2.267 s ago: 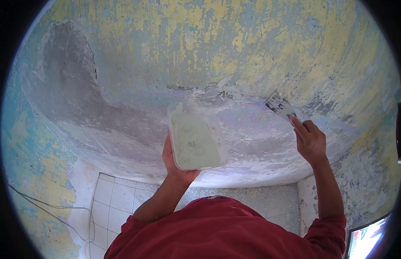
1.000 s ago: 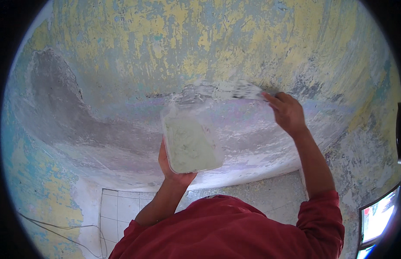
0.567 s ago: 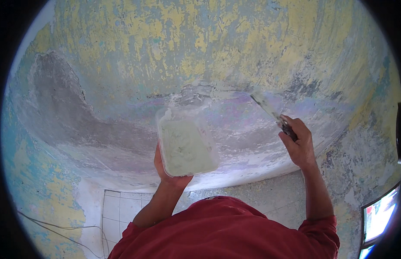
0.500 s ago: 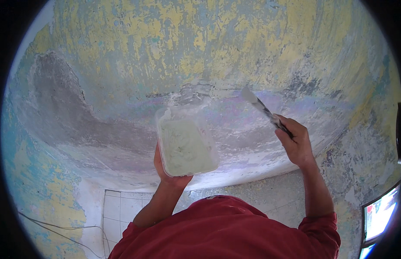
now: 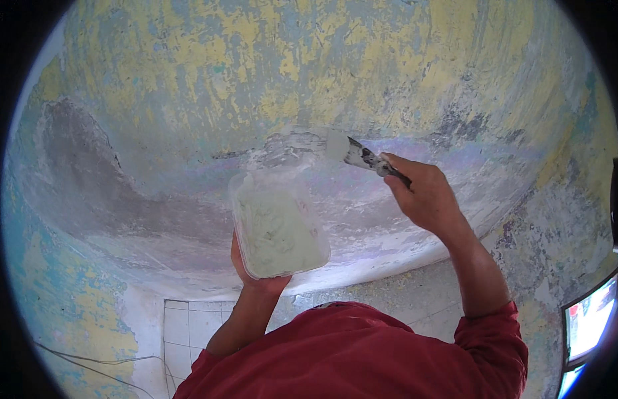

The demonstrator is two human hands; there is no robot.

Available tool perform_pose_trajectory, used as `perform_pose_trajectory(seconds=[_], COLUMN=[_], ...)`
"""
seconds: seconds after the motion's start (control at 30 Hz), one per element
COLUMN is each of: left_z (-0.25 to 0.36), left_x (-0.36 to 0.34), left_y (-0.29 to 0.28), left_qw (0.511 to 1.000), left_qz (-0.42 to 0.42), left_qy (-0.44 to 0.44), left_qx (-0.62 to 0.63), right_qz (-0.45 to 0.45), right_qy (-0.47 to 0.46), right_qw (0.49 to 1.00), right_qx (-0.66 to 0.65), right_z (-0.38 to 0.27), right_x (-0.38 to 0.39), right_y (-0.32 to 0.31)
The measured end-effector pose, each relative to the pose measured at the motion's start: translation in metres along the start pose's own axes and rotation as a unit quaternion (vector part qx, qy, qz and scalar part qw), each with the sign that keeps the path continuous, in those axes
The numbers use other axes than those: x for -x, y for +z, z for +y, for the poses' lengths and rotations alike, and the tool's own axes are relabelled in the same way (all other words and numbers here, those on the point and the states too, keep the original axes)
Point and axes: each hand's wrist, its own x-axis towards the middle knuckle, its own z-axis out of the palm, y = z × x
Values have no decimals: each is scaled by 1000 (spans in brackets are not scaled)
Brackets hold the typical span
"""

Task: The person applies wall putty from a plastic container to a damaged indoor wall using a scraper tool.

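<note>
My left hand [image 5: 261, 274] is closed round the bottom of a clear plastic tub [image 5: 279, 229] of pale green-white paste. In my right hand [image 5: 422, 193] is a putty knife [image 5: 364, 155], gripped by its dark handle and angled up to the left. Pale paste covers the end of its blade, which is at the rough, whitish streak [image 5: 289, 146] on the wall just above and right of the tub; whether it touches there I cannot tell.
A peeling yellow and blue-grey wall [image 5: 309, 60] has a grey patched band [image 5: 89, 159] across it. Below are floor tiles [image 5: 189, 332]. Loose cables [image 5: 103, 362] hang at the lower left. A bright framed opening [image 5: 588, 316] is at the lower right.
The knife has moved left toward the streak, its pale loaded end now closer to the tub's upper corner. My left hand and the tub appear slightly lower and further left in the picture.
</note>
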Motion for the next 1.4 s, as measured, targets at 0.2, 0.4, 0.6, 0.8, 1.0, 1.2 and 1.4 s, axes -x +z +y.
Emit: perform_pose_trajectory(seconds=[0.2,0.4,0.6,0.8,1.0,1.2,1.4], left_z=[-6,-10,-11,-7,-2,-6,-7], left_x=[-11,-16,-19,-14,-9,-9,-11], left_y=[-3,-2,1,-1,-3,-1,-7], left_qw=[1000,999,998,999,997,997,996], left_qz=[25,31,44,43,76,65,62], left_qy=[-9,-6,-10,-10,-17,-33,-24], left_qx=[-4,-20,-40,-22,-12,-10,-53], right_qz=[6,15,7,46,77,41,69], right_qy=[70,73,123,134,60,-9,-4], right_qw=[997,997,990,984,994,994,983], right_qx=[13,34,62,109,-40,103,172], right_z=[37,73,124,120,37,-25,-9], right_x=[-5,-3,-3,42,56,18,25], right_y=[-16,-26,-60,-85,-23,42,25])
